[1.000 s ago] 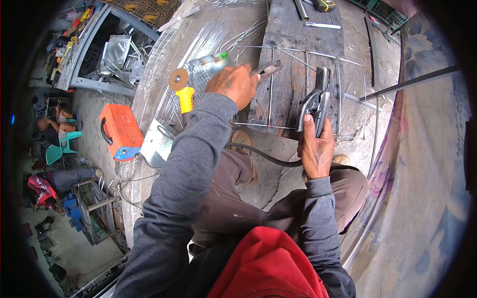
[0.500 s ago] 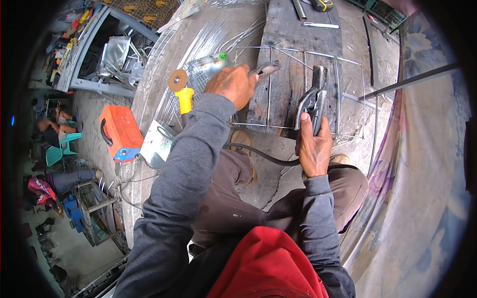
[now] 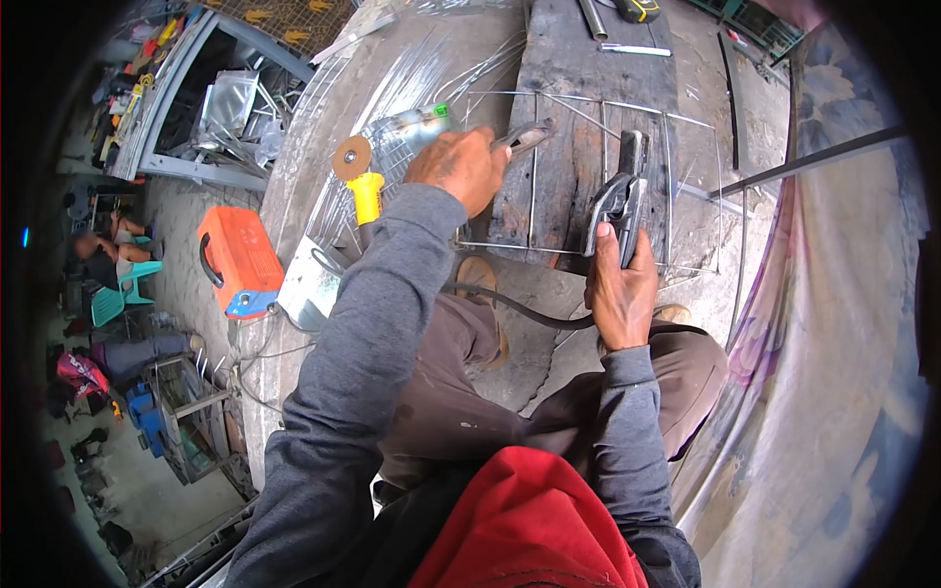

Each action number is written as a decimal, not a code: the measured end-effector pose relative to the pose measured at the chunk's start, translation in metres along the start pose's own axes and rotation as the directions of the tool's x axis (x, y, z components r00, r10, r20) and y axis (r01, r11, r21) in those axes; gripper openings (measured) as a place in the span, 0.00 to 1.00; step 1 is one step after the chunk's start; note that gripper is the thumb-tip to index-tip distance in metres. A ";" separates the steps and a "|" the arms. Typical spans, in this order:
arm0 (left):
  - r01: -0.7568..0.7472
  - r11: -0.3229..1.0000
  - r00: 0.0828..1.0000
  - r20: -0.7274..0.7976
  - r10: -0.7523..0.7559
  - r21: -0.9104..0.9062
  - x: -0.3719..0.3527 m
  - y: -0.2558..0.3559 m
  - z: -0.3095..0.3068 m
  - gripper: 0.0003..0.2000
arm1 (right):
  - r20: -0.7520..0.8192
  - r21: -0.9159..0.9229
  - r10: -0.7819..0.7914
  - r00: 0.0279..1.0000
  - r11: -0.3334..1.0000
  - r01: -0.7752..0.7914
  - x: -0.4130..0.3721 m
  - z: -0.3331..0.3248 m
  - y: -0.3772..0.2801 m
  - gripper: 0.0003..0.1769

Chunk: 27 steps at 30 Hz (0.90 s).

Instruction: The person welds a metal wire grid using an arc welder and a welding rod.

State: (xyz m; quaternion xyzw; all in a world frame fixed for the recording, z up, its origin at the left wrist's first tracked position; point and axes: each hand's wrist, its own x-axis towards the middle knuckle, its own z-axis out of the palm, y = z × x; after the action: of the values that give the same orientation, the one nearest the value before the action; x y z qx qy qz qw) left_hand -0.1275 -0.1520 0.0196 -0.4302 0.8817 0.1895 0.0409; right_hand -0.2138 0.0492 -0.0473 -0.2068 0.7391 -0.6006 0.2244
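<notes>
My left hand (image 3: 456, 169) is closed around a pair of pliers (image 3: 529, 135), whose jaws reach over the left part of a wire frame (image 3: 605, 147). This frame of thin metal rods lies across a dark, scorched wooden board (image 3: 564, 186). In my right hand (image 3: 622, 299) is a black welding clamp (image 3: 618, 201), thumb pressed on its handle. Its far end overlaps the right half of the frame in this view. A thick black cable (image 3: 529, 312) runs from beneath my right hand toward the left.
An angle grinder (image 3: 365, 196) with a brown disc stands left of my left arm. Beyond it sits an orange welding machine (image 3: 238, 263). Thin metal rods (image 3: 412, 78) lie loose behind. A marker (image 3: 635, 50) and tape measure (image 3: 637, 10) rest on the board's far end. A curtain (image 3: 843, 294) hangs at right.
</notes>
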 end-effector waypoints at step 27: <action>0.000 1.000 0.999 0.036 0.000 0.000 0.001 -0.002 -0.002 0.22 | -0.036 -0.034 0.028 0.999 0.999 -0.029 -0.004 -0.002 -0.014 0.22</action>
State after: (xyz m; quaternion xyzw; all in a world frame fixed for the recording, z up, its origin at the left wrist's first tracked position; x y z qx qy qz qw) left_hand -0.1267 -0.1546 0.0207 -0.4267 0.8807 0.1973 0.0570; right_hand -0.2110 0.0502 -0.0330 -0.1893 0.7560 -0.5881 0.2164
